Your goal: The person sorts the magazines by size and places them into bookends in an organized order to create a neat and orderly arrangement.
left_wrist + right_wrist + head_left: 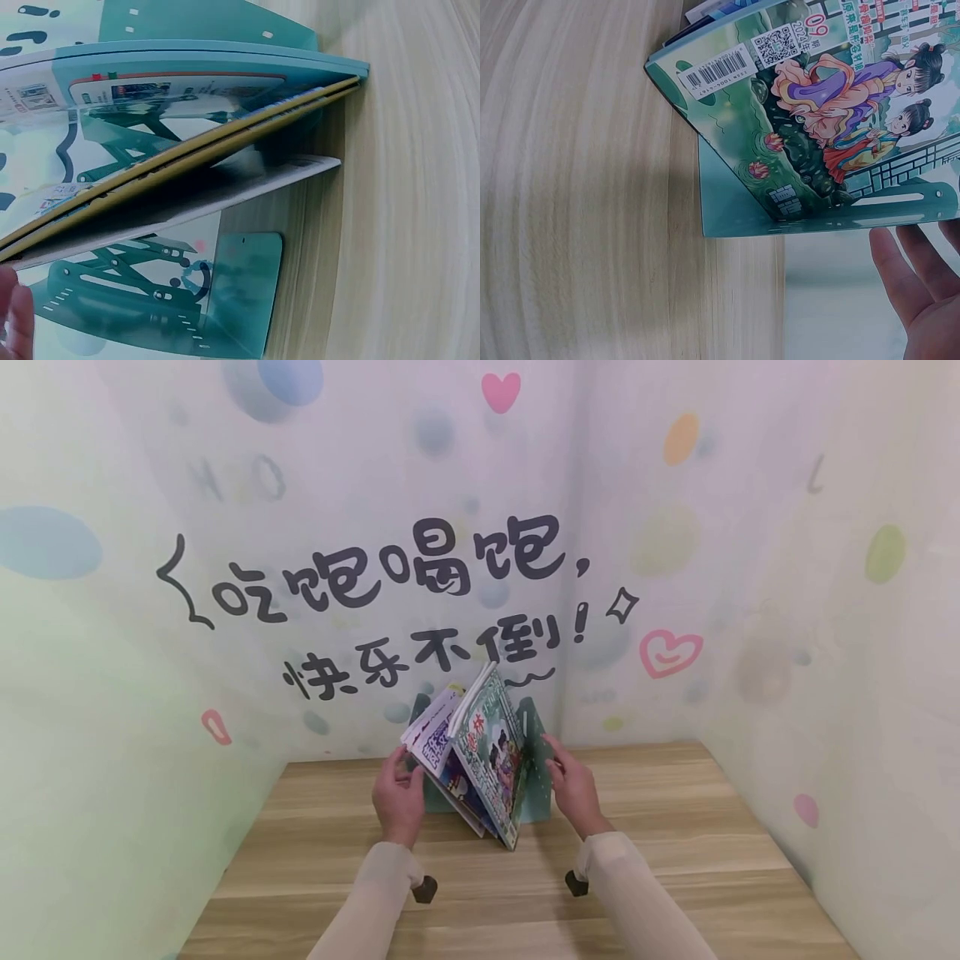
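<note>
Several magazines lean to the left in a teal metal bookend [735,206] with folding crossbars [112,281] at its back. The front one is a green magazine [491,760] with two drawn figures; a purple magazine [442,752] slants more steeply left of it. My left hand [399,797] is beside the left end plate, its fingertips at the purple magazine's outer edge. In the left wrist view, only its fingers [19,315] show. With fingers spread, my right hand [576,787] has its fingertips at the outer face of the right end plate [536,760].
The bookend stands on a wood-grain table [637,860], near its back edge. Behind rises a pale wall [420,468] with dark lettering and coloured dots; further wall panels close in both sides. Dark wrist-camera pieces [425,888] sit under both cuffs.
</note>
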Available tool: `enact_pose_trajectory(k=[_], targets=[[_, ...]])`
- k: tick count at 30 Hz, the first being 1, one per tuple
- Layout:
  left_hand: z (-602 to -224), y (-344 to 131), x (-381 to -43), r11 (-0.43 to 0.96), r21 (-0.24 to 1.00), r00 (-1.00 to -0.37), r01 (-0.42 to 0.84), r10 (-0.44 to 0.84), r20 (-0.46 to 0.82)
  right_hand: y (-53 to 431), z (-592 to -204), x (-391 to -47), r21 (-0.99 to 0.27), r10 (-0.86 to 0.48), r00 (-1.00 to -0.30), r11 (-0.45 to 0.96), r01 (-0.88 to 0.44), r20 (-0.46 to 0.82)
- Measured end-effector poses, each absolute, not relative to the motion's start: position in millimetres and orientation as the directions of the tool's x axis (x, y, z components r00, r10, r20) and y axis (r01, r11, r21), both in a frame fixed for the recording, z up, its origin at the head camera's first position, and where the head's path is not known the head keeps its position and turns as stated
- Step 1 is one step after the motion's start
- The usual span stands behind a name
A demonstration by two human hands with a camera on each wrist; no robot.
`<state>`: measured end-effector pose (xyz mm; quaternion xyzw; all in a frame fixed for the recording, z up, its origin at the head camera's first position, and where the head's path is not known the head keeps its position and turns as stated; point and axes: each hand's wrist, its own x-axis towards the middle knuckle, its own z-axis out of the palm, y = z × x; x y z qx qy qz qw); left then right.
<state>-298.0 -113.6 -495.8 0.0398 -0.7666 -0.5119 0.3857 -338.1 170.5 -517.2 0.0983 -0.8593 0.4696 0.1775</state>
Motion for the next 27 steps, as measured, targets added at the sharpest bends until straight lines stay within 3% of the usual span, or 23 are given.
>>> enact_pose_trajectory(k=[5, 10, 20, 27], targets=[[-490.8, -114.2, -298.7, 0.418, 0.886, -0.731, 0.203, -0.537, 0.421, 169.3, -517.2, -338.5, -0.766, -0.001, -0.910, 0.540, -0.349, 0.414], [-489.0, -114.4, -300.2, 0.389, 0.909, -0.767, 0.150, -0.535, 0.356, 168.2, -517.1, -338.2, -0.758, -0.002, -0.903, 0.543, -0.361, 0.429], [-486.7, -112.1, -302.5, 0.353, 0.927, -0.807, 0.127, -0.506, 0.303, 168.4, -517.6, -339.1, -0.764, -0.002, -0.908, 0.539, -0.355, 0.420], [-486.8, -108.4, -306.8, 0.413, 0.902, -0.805, 0.124, -0.491, 0.335, 168.6, -517.1, -336.8, -0.757, 0.000, -0.903, 0.544, -0.361, 0.430]])
